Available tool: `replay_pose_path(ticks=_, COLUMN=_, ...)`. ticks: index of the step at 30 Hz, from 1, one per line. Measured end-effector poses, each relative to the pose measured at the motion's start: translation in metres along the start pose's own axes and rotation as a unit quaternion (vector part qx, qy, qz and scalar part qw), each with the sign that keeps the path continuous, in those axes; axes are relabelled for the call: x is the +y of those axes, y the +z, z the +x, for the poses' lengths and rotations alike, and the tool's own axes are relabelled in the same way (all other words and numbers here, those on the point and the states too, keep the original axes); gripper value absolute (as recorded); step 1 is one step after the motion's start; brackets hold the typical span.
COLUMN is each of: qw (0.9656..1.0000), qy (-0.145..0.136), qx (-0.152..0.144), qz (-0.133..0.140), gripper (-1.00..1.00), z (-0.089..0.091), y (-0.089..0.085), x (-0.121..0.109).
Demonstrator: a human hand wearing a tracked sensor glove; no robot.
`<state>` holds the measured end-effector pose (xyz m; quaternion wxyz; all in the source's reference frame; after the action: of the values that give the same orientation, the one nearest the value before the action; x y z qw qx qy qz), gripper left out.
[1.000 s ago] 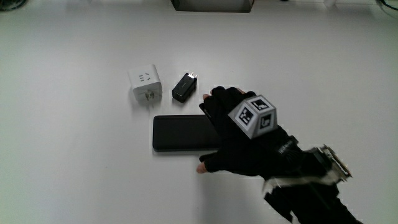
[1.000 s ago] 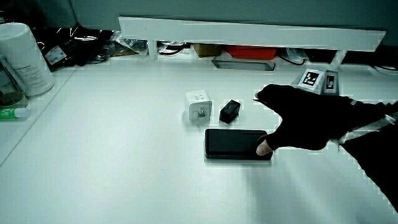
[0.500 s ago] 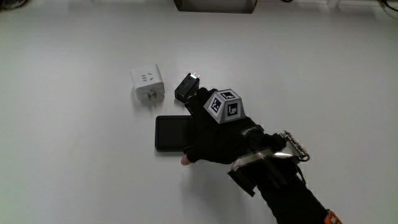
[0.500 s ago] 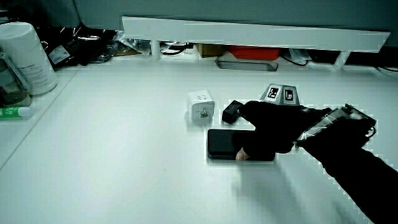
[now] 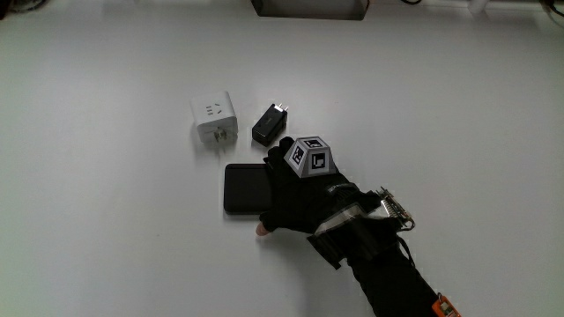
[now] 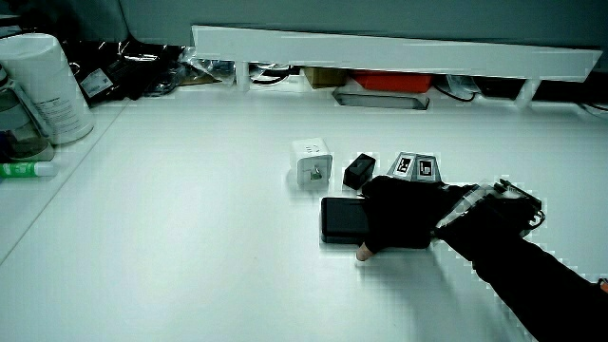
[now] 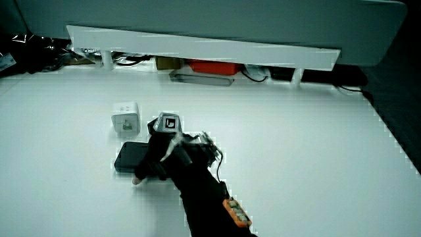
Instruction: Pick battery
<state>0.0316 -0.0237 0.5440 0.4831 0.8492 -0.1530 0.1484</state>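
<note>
1. We see the hand (image 5: 295,198) lying over the battery (image 5: 243,188), a flat black slab on the white tabletop (image 5: 106,238). It covers the end of the battery nearer the forearm (image 5: 388,273).
2. Compared with 1.0 s ago, the hand reaches farther along the battery, so less of the black slab shows now.
3. The fingers (image 5: 275,157) wrap the battery's edge nearest the black adapter (image 5: 269,124), and the thumb tip (image 5: 263,231) shows at the edge nearer the person. We read this as the fingers closing on the battery.
4. The battery rests flat on the tabletop, as it did 0.5 s ago; we see no gap under it in a side view (image 6: 344,218).
5. The patterned cube (image 5: 308,157) on the back of the hand now sits close to the black adapter; 1.0 s ago it was well apart from it.
6. The white plug cube (image 5: 214,118) stands beside the black adapter, both farther from the person than the battery, and both lie as before.
7. In both side views the low partition (image 6: 380,49) runs along the tabletop's edge.
</note>
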Motion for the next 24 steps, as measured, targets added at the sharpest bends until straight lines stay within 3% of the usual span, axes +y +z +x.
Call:
replay_pose_path(ticks=1, qw=0.9999, qy=0.015, qx=0.002, qz=-0.007, gripper=0.0, z=-0.002, y=0.001, x=-0.001)
replay_pose_path(ticks=4, qw=1.0, qy=0.003, qx=-0.006, qz=0.004, gripper=0.0, z=-0.002, y=0.001, x=0.0)
replay_pose_path(ticks=8, qw=0.9995, qy=0.007, qx=-0.007, qz=0.031, gripper=0.27, z=-0.002, y=0.003, x=-0.002)
replay_pose_path(ticks=13, qw=0.9968, qy=0.033, qx=-0.02, qz=0.07, gripper=0.6, z=-0.005, y=0.007, x=-0.007)
replay_pose_path(ticks=19, qw=0.9948, qy=0.046, qx=-0.016, qz=0.09, gripper=1.0, z=-0.004, y=0.008, x=-0.011)
replay_pose_path(ticks=23, qw=0.9947, qy=0.052, qx=-0.013, qz=0.088, gripper=1.0, z=-0.001, y=0.007, x=-0.013)
replay_pose_path(ticks=24, qw=0.9936, qy=0.048, qx=-0.02, qz=0.101, gripper=1.0, z=0.0, y=0.006, x=-0.014)
